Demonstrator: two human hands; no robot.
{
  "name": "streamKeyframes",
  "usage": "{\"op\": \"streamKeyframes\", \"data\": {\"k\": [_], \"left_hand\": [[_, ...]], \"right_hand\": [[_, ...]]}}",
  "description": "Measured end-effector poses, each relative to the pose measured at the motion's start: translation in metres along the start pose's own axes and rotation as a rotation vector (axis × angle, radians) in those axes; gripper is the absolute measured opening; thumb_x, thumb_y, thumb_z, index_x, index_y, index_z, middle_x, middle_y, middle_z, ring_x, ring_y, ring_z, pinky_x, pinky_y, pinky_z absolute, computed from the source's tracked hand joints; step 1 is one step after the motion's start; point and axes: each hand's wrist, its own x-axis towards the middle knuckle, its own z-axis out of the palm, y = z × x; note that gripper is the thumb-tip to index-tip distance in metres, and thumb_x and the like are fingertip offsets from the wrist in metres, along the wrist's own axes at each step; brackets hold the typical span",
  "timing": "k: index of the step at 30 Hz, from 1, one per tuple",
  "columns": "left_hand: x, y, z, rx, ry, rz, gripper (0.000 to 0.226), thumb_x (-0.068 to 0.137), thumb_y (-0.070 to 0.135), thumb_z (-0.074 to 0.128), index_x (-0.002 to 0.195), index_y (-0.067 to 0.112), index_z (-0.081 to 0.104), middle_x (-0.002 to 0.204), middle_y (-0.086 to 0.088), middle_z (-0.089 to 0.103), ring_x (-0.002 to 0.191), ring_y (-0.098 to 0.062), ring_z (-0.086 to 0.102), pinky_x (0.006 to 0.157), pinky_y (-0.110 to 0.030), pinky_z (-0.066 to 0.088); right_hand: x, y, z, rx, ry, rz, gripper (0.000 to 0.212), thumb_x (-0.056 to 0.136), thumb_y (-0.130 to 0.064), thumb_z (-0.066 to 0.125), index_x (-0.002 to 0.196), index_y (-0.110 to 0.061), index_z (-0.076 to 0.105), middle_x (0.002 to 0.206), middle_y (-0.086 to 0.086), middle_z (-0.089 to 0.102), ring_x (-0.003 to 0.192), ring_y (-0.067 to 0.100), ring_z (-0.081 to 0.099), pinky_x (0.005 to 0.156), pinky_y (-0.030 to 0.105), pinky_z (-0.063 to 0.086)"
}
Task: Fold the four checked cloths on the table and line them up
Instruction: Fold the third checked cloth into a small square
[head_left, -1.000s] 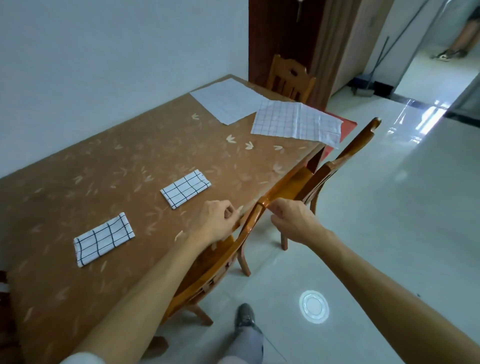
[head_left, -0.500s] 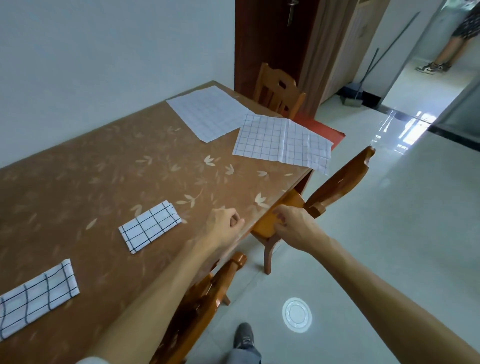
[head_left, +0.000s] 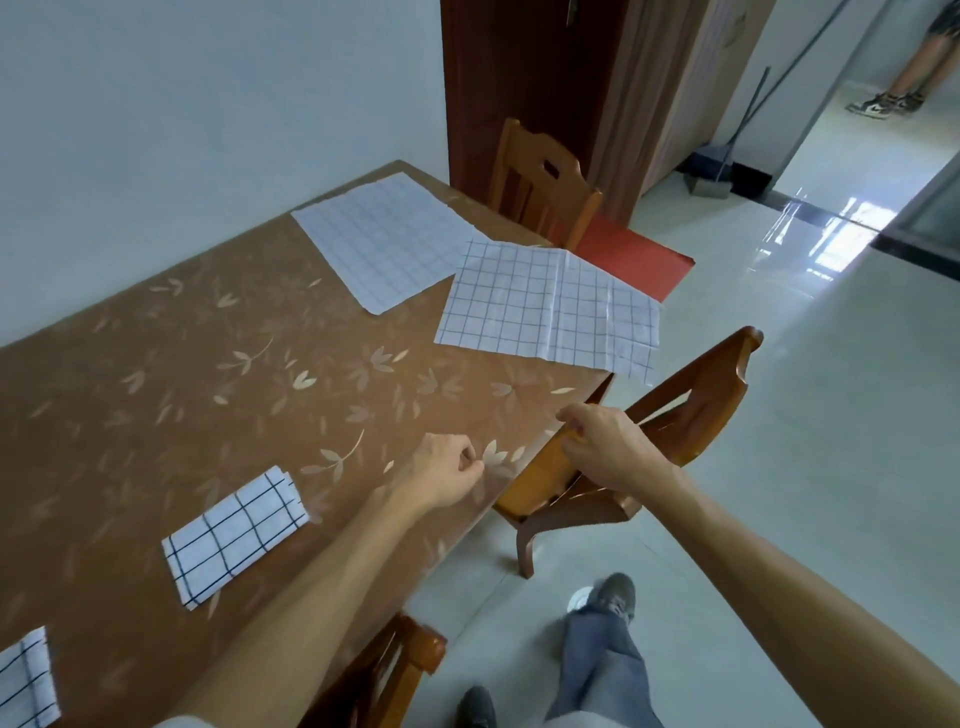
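A brown, leaf-patterned counter (head_left: 156, 389) runs along a pale wall (head_left: 182, 104). At its lower left a folded checked cloth (head_left: 26, 680) lies partly cut off by the frame, and near it, to the right, a second folded cloth (head_left: 236, 535). Further back two lie spread flat: the far unfolded cloth (head_left: 384, 239) and the near unfolded cloth (head_left: 540, 312), whose right corner hangs over the edge. The left hand (head_left: 447, 475) is over the near edge, curled in a loose fist, holding nothing. The right hand (head_left: 608, 452) is curled just off that edge above a wooden chair (head_left: 691, 415); whether it grips anything I cannot tell. A far chair (head_left: 545, 182) stands at the counter's end, and a broom (head_left: 711, 171) leans by the doorway.
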Motion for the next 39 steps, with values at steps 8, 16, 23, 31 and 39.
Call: {"op": "streamKeyframes", "data": {"k": [8, 16, 23, 31, 39], "left_hand": [[0.105, 0.069, 0.026, -0.029, 0.012, -0.007, 0.030, 0.098, 0.030, 0.054, 0.121, 0.014, 0.064, 0.119, -0.007, 0.064, 0.108, -0.021, 0.059, 0.087, -0.031, 0.048], [0.201, 0.142, 0.068, 0.003, 0.008, 0.030, 0.052, 0.098, 0.032, 0.054, 0.148, 0.026, 0.041, 0.150, -0.003, 0.043, 0.135, -0.027, 0.045, 0.105, -0.046, 0.046], [0.263, 0.184, 0.110, 0.241, 0.052, 0.059, 0.066, 0.100, 0.030, 0.050, 0.157, 0.021, 0.017, 0.167, -0.010, 0.008, 0.154, -0.029, 0.003, 0.123, -0.050, 0.018], [0.303, 0.195, 0.143, 0.317, 0.108, 0.121, 0.059, 0.078, 0.022, 0.078, 0.133, 0.017, 0.056, 0.135, -0.003, 0.056, 0.127, -0.023, 0.050, 0.111, -0.041, 0.039], [0.297, 0.173, 0.114, 0.118, 0.211, 0.055, 0.032, 0.093, 0.015, 0.062, 0.125, 0.018, 0.058, 0.128, 0.003, 0.060, 0.119, -0.016, 0.054, 0.100, -0.030, 0.045]], "right_hand": [[0.096, 0.087, -0.030, -0.124, -0.102, -0.071, 0.042, 0.095, -0.016, 0.044, 0.136, -0.016, 0.052, 0.135, 0.006, 0.058, 0.118, 0.025, 0.059, 0.096, 0.039, 0.052], [0.188, 0.172, -0.046, -0.270, -0.247, -0.143, 0.058, 0.089, -0.009, 0.051, 0.145, -0.018, 0.037, 0.142, 0.008, 0.052, 0.127, 0.029, 0.050, 0.105, 0.039, 0.038], [0.244, 0.211, -0.043, -0.372, -0.394, -0.270, 0.088, 0.088, -0.011, 0.063, 0.157, -0.014, 0.006, 0.165, 0.010, 0.002, 0.151, 0.027, 0.007, 0.120, 0.040, 0.014], [0.273, 0.236, -0.025, -0.248, -0.368, -0.330, 0.086, 0.080, -0.006, 0.067, 0.152, -0.014, 0.022, 0.162, 0.006, 0.020, 0.149, 0.024, 0.019, 0.120, 0.039, 0.023], [0.282, 0.238, -0.031, -0.209, -0.294, -0.386, 0.079, 0.084, -0.018, 0.068, 0.151, -0.016, 0.027, 0.157, 0.005, 0.031, 0.146, 0.025, 0.024, 0.119, 0.038, 0.018]]}}
